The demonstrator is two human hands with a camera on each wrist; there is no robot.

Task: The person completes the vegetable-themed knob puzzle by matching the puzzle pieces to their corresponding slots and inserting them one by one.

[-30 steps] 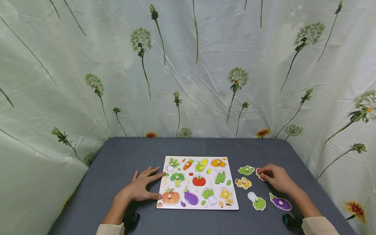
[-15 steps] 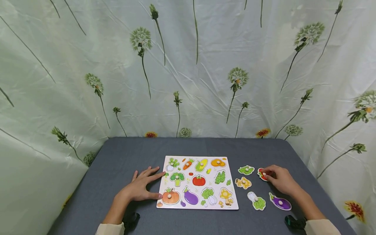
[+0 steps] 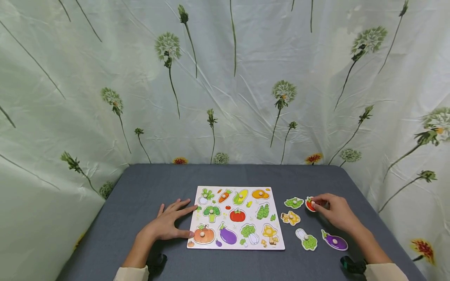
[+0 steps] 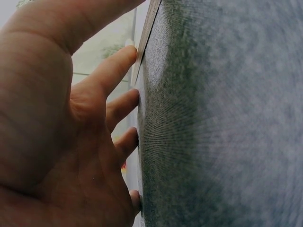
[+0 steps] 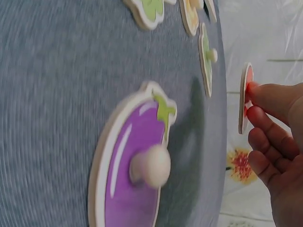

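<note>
My right hand (image 3: 334,210) pinches a red tomato puzzle piece (image 3: 309,204) between thumb and fingers. In the right wrist view this tomato piece (image 5: 244,99) is held up off the cloth, edge on. My left hand (image 3: 168,224) rests with spread fingers at the left side of a white vegetable puzzle board (image 3: 251,218), index finger and thumb touching its edge. In the left wrist view, fingertips (image 4: 132,97) meet the cloth beside the board's edge. Knobbed pieces such as the pumpkin (image 3: 207,239) and broccoli (image 3: 212,219) sit in the board; its tomato, eggplant, cabbage and mushroom pictures show without knobs.
Right of the board lie a green pea-like piece (image 3: 293,202), a mushroom piece (image 3: 295,220), a cabbage piece (image 3: 309,244) and a purple eggplant piece (image 3: 341,244), near my right forearm. A grey cloth (image 3: 147,179) covers the table; a dandelion-print curtain (image 3: 225,78) hangs behind.
My right hand first shifts slightly right with the tomato piece, then up and a little left, lifting it. The left hand and the board stay in place.
</note>
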